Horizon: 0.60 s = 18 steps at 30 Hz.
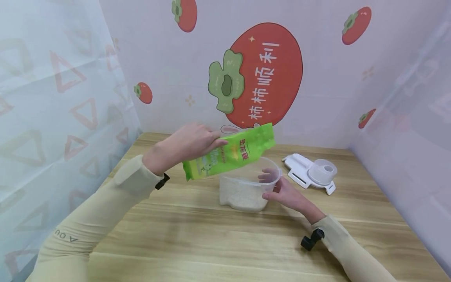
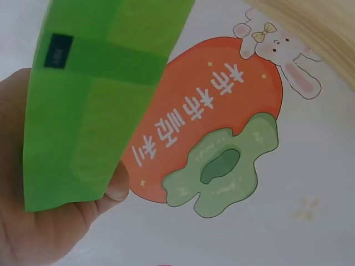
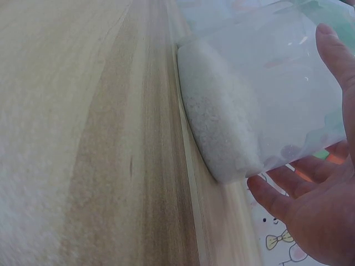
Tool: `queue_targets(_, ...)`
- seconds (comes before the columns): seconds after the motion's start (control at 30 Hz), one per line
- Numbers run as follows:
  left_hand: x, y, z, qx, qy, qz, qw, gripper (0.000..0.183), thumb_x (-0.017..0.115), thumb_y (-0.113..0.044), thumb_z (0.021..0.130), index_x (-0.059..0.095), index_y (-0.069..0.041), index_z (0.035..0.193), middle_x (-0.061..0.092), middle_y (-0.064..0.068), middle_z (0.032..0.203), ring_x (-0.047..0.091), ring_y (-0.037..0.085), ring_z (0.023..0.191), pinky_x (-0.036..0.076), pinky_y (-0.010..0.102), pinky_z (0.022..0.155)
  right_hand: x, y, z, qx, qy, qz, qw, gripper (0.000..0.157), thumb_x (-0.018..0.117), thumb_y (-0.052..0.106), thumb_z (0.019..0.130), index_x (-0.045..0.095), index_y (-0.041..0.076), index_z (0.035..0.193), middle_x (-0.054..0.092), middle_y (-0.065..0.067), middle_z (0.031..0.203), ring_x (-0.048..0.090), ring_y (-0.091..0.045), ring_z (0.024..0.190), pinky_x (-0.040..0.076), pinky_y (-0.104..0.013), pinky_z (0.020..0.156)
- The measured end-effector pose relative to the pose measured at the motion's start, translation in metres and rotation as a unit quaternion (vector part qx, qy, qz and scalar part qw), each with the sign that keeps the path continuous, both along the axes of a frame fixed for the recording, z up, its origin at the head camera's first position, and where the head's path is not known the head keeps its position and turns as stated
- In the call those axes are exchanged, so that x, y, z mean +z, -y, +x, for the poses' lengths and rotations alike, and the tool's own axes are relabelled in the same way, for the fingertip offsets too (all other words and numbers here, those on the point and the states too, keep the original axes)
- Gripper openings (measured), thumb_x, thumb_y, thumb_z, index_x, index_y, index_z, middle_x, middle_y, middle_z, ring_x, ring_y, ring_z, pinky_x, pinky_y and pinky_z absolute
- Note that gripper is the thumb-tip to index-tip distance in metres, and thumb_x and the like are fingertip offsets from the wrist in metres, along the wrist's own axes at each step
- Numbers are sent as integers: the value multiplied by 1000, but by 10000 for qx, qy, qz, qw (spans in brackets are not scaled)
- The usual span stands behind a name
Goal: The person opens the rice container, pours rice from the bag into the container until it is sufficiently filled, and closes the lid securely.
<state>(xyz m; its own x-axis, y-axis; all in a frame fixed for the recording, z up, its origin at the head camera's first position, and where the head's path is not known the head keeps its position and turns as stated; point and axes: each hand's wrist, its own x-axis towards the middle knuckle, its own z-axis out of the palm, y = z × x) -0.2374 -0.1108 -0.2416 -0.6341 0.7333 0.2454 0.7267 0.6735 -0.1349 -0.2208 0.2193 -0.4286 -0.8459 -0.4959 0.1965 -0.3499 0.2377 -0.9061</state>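
My left hand (image 1: 192, 141) grips a bright green printed bag (image 1: 243, 150) by its upper edge, thumb on the near face. The bag slants in the air, its right end higher, and overlaps the rim of a clear plastic container (image 1: 229, 192) in the head view. White rice (image 3: 216, 116) covers the container's bottom, seen through its wall in the right wrist view. On the container's right side, my right hand (image 1: 287, 192) holds the wall, thumb in front and fingers behind. The left wrist view shows the bag's plain green side and the left hand (image 2: 50, 233) behind it.
To the right of the container, a white lid (image 1: 297, 168) lies on the wooden table (image 1: 197, 243), with a clear cup (image 1: 322, 172) on it. A printed backdrop (image 1: 317, 98) stands behind the table, with pale sheets on both sides.
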Motion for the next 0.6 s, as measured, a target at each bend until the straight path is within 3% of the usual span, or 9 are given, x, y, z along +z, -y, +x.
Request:
queue_targets(0.2, -11, 6, -1, 354, 95, 390, 9986, 34, 45, -39, 104, 60, -18, 82, 52, -5, 63, 51, 13, 59, 46, 29, 59, 0, -1, 0, -3, -30, 6, 10000, 71, 69, -3, 84, 30, -1, 144, 49, -30, 140, 47, -48, 130, 51, -26, 97)
queue_targets(0.3, -19, 12, -4, 250, -37, 790, 9966, 32, 45, -35, 104, 56, -16, 81, 50, -4, 61, 49, 14, 57, 43, 29, 57, 1, -1, 0, -2, -93, 39, 9999, 70, 69, -3, 84, 31, -1, 144, 49, -31, 139, 48, -49, 129, 52, -28, 97)
queue_targets(0.47, -31, 18, -8, 39, -121, 1441, 9895, 21, 49, -29, 103, 58, -10, 101, 57, -2, 66, 50, 11, 52, 43, 25, 50, 2, 0, 2, -23, -91, 42, 9999, 70, 69, -4, 84, 32, -1, 143, 50, -31, 138, 48, -48, 128, 52, -35, 98)
queue_targets(0.6, -39, 20, -10, 202, -67, 1786, 9837, 20, 51, -26, 102, 50, -6, 100, 55, 2, 63, 49, 11, 45, 40, 22, 41, 2, 1, 2, -12, -60, 12, 10000, 70, 68, -5, 84, 32, -1, 143, 50, -31, 139, 48, -48, 129, 52, -38, 98)
